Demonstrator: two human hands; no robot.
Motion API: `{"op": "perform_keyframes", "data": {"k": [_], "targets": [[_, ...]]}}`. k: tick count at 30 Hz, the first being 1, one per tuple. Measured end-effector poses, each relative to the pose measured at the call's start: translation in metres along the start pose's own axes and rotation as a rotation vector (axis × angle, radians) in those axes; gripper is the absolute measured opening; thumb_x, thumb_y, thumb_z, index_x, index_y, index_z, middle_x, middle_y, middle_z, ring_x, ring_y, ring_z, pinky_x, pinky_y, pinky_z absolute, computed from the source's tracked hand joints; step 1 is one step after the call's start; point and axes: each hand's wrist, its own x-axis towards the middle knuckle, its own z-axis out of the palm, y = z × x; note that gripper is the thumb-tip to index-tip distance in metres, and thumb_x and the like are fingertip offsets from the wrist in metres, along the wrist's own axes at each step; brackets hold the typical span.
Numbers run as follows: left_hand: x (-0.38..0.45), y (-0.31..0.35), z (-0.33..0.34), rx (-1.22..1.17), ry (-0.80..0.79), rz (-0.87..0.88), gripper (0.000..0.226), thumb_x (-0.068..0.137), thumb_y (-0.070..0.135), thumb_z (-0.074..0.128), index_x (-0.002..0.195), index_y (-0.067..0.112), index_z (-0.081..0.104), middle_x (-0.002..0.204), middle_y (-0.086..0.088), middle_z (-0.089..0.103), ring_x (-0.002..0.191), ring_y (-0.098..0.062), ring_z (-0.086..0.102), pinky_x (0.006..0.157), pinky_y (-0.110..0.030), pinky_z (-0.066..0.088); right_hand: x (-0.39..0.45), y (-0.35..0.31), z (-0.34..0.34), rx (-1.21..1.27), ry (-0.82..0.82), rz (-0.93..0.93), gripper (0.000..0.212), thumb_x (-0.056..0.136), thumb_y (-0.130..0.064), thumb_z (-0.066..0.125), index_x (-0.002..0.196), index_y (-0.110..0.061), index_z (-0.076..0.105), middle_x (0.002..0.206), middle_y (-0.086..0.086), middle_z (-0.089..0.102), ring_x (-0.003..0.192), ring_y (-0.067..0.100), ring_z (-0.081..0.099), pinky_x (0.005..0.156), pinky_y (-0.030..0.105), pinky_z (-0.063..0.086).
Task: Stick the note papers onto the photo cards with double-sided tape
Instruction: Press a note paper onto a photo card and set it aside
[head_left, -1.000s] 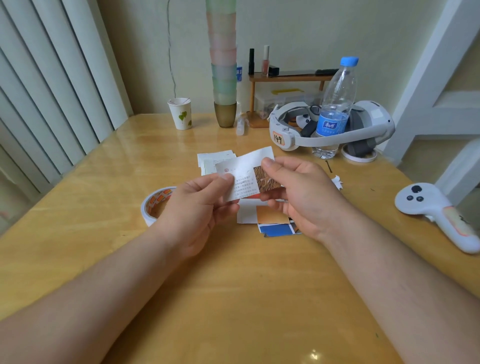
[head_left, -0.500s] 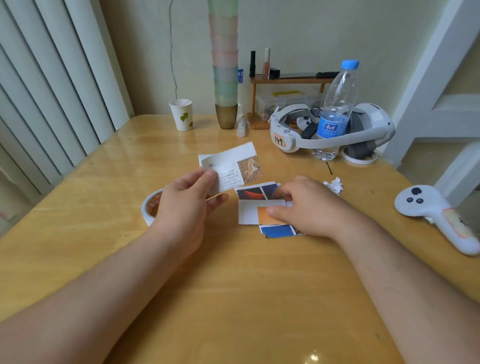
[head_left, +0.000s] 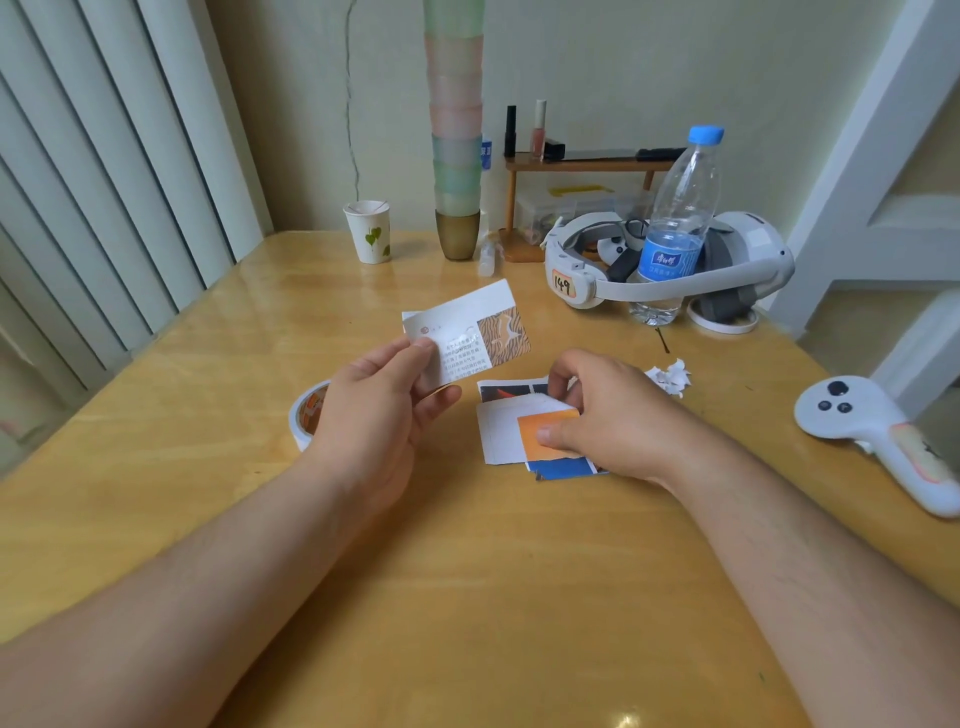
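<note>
Orange and white note papers (head_left: 524, 434) lie stacked mid-table, where the right hand (head_left: 608, 415) pinches the top sheet's corner. Above the table, the left hand (head_left: 379, 410) grips a photo card (head_left: 470, 335). Peeling one sheet cleanly (not two) seems wise. A tape roll (head_left: 306, 413) sits left; the near table (head_left: 493, 597) offers room.

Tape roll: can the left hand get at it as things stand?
Probably not without setting something down. The tape roll lies right beside the left hand, partly hidden behind it, so the path is short, but that hand is pinching the card with the note paper.
</note>
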Motion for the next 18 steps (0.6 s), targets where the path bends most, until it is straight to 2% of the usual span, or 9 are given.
{"op": "perform_keyframes", "data": {"k": [4, 7, 8, 10, 11, 13, 15, 17, 18], "targets": [[0.000, 0.000, -0.001, -0.004, -0.012, -0.002, 0.014, 0.105, 0.009, 0.059, 0.098, 0.009, 0.071, 0.092, -0.007, 0.081, 0.080, -0.015, 0.074, 0.074, -0.026, 0.063, 0.000, 0.003, -0.010, 0.309, 0.040, 0.016, 0.044, 0.086, -0.027, 0.082, 0.114, -0.047, 0.055, 0.096, 0.003, 0.068, 0.068, 0.016, 0.063, 0.063, 0.035, 0.055], [0.001, 0.000, -0.002, 0.001, -0.028, -0.009, 0.013, 0.106, 0.010, 0.059, 0.105, 0.006, 0.071, 0.097, -0.008, 0.081, 0.082, -0.015, 0.073, 0.075, -0.026, 0.064, -0.001, 0.003, -0.018, 0.480, 0.098, -0.013, 0.064, 0.086, -0.019, 0.084, 0.125, -0.057, 0.051, 0.105, 0.013, 0.072, 0.071, 0.019, 0.066, 0.069, 0.045, 0.059], [0.002, -0.001, -0.003, 0.004, -0.036, -0.012, 0.014, 0.106, 0.011, 0.059, 0.107, 0.005, 0.071, 0.100, -0.010, 0.081, 0.084, -0.015, 0.074, 0.077, -0.026, 0.064, -0.001, 0.003, -0.021, 0.508, 0.123, -0.031, 0.068, 0.086, -0.014, 0.084, 0.128, -0.055, 0.050, 0.101, 0.008, 0.075, 0.070, 0.015, 0.067, 0.066, 0.042, 0.060], [0.002, -0.001, -0.004, 0.007, -0.040, -0.017, 0.015, 0.106, 0.011, 0.059, 0.110, 0.003, 0.071, 0.103, -0.011, 0.081, 0.086, -0.016, 0.075, 0.079, -0.027, 0.065, -0.002, 0.003, -0.025, 0.576, 0.174, -0.049, 0.072, 0.086, -0.005, 0.083, 0.133, -0.048, 0.050, 0.088, -0.005, 0.079, 0.065, 0.004, 0.068, 0.059, 0.025, 0.054], [0.002, -0.001, -0.004, 0.006, -0.039, -0.018, 0.014, 0.106, 0.011, 0.059, 0.110, 0.003, 0.070, 0.103, -0.012, 0.081, 0.085, -0.015, 0.075, 0.079, -0.027, 0.065, -0.002, 0.003, -0.027, 0.624, 0.200, -0.046, 0.072, 0.086, -0.002, 0.082, 0.135, -0.045, 0.050, 0.087, -0.007, 0.080, 0.068, 0.004, 0.070, 0.060, 0.023, 0.053], [0.002, -0.002, -0.003, 0.008, -0.038, -0.020, 0.015, 0.105, 0.010, 0.060, 0.111, 0.001, 0.070, 0.102, -0.012, 0.081, 0.083, -0.015, 0.076, 0.080, -0.028, 0.065, 0.000, 0.005, -0.031, 0.699, 0.271, -0.024, 0.071, 0.086, 0.000, 0.081, 0.138, -0.037, 0.052, 0.095, -0.005, 0.081, 0.080, 0.010, 0.076, 0.064, 0.025, 0.055], [0.002, -0.002, -0.003, 0.016, -0.041, -0.020, 0.016, 0.105, 0.009, 0.059, 0.112, -0.001, 0.069, 0.104, -0.014, 0.080, 0.086, -0.017, 0.077, 0.079, -0.029, 0.065, 0.002, 0.006, -0.035, 0.746, 0.370, 0.001, 0.059, 0.087, 0.000, 0.079, 0.135, -0.027, 0.059, 0.099, -0.005, 0.081, 0.088, 0.013, 0.078, 0.068, 0.027, 0.057], [0.003, -0.002, -0.004, 0.017, -0.038, -0.022, 0.015, 0.105, 0.009, 0.059, 0.108, 0.000, 0.070, 0.105, -0.014, 0.080, 0.088, -0.018, 0.077, 0.078, -0.029, 0.066, 0.003, 0.007, -0.044, 0.917, 0.392, 0.029, 0.038, 0.090, 0.000, 0.074, 0.119, -0.023, 0.067, 0.096, -0.007, 0.081, 0.086, 0.011, 0.078, 0.066, 0.026, 0.055], [0.003, -0.002, -0.004, 0.014, -0.033, -0.024, 0.014, 0.105, 0.009, 0.059, 0.106, 0.000, 0.070, 0.105, -0.014, 0.079, 0.089, -0.020, 0.076, 0.077, -0.029, 0.066, 0.003, 0.007, -0.049, 1.059, 0.352, 0.033, 0.031, 0.091, -0.002, 0.071, 0.112, -0.023, 0.069, 0.094, -0.008, 0.080, 0.081, 0.010, 0.076, 0.064, 0.026, 0.052]]}}
